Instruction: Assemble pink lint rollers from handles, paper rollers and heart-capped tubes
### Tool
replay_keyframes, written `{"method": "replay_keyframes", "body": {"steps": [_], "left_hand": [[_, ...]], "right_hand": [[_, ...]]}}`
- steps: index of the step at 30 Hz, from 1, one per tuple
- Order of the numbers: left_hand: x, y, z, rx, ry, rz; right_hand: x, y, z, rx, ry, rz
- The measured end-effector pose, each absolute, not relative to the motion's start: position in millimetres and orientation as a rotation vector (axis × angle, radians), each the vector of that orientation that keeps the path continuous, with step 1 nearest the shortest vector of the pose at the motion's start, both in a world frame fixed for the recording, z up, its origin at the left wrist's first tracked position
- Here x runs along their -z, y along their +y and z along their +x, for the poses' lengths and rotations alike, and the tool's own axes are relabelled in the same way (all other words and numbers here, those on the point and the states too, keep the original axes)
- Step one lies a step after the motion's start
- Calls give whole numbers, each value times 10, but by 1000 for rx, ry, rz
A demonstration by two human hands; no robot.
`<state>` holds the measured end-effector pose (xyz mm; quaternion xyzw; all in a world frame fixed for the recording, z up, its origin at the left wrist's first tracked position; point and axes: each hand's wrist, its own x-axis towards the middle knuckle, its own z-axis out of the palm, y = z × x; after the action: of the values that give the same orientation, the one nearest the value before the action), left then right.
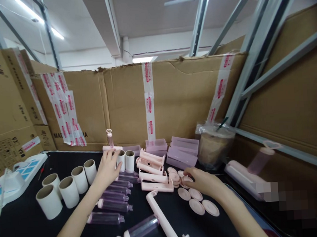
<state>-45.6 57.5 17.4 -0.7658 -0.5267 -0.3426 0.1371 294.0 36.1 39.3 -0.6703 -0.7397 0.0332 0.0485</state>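
At the back left of the table, my left hand (109,166) curls its thumb and fingers around the side of a white cardboard tube (121,162). A second white tube (130,162) stands right beside it. My right hand (201,178) lies over the scattered pink discs (196,206), its thumb and fingers bent onto a pink disc (187,180). Between my arms are clear purple cylinders (113,195) in a row and several pink roller frames (156,186). In front lies an assembled lint roller handle (142,229), its clear cylinder joined to a long pink frame (166,220).
More white tubes (49,204) stand at the left, near a power strip (25,176). Purple translucent boxes (182,152) and a bagged drink cup (215,147) line the cardboard wall (125,102). Another roller (245,179) lies at the far right, beside a metal rack post (248,70).
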Motion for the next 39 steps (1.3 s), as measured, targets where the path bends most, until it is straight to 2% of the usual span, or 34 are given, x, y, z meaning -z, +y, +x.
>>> {"method": "replay_keyframes", "body": {"steps": [13,21,24,29,35,39], "left_hand": [[-8,661,-613,976,-1634,-2095],[-316,410,-618,1224,-1566,-2044],[-472,215,-577,1576,-1437,-1967],[-430,-27,-303,2339,-1292,-2289],[-155,-51,13,3188,-1463,-2511],[-126,-70,41,3294,-1476,-2503]], "right_hand": [[-203,481,2994,-51,-2279,-2059],[-261,451,3038,-60,-2232,-1883],[-347,414,2960,-126,-2139,-1521],[-404,275,2593,-704,-1691,-928],[-328,59,2236,-1020,-1347,-895],[-289,23,2173,-1024,-1293,-869]]}}
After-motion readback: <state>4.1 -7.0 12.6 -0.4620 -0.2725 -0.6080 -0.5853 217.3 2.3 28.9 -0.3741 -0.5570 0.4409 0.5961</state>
